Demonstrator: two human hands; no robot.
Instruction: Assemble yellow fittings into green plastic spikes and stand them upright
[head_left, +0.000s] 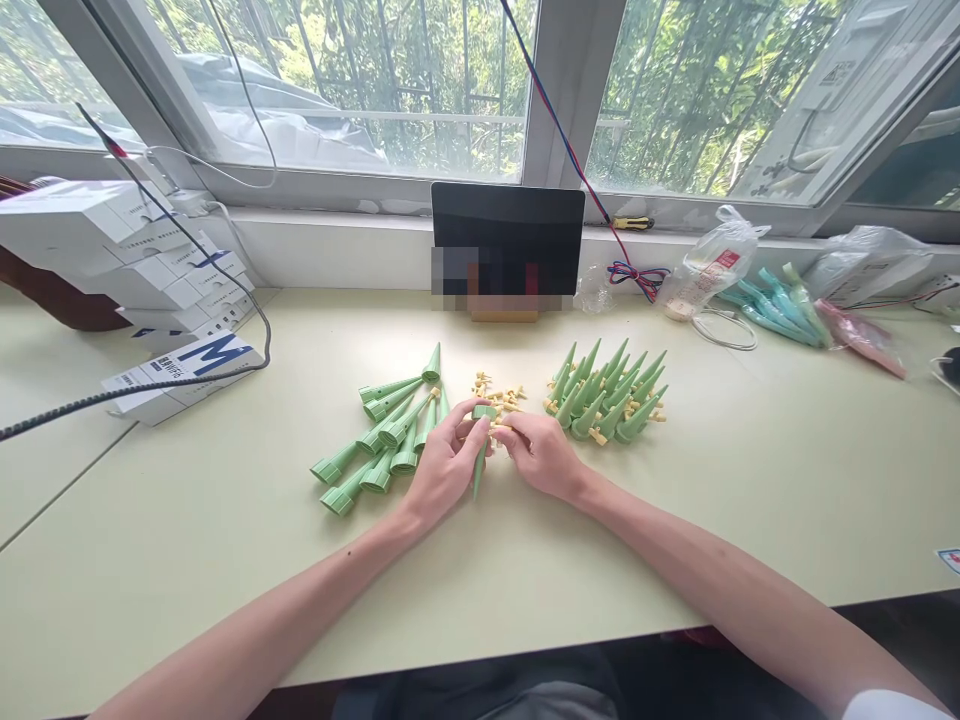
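Observation:
My left hand [450, 455] is closed round a green plastic cone spike [480, 470], its pointed end down toward me and its wide end up. Right beside it, my right hand [541, 452] pinches a small yellow valve piece [501, 427] against the cone's side; the fingers cover most of it. Several loose green cones [379, 445] lie on their sides left of my hands. Just beyond my fingertips is a scatter of small yellow valves [487, 385]. To the right, a cluster of green cones [607, 390] stands tip up, with yellow valves on their sides.
At the back stands a dark tablet [510, 225] on a wooden holder. White boxes [187, 375] are stacked at the left, with a black cable [262, 330] across them. Plastic bags [716, 265] and blue packets [776, 305] lie back right, near a coiled wire [637, 275].

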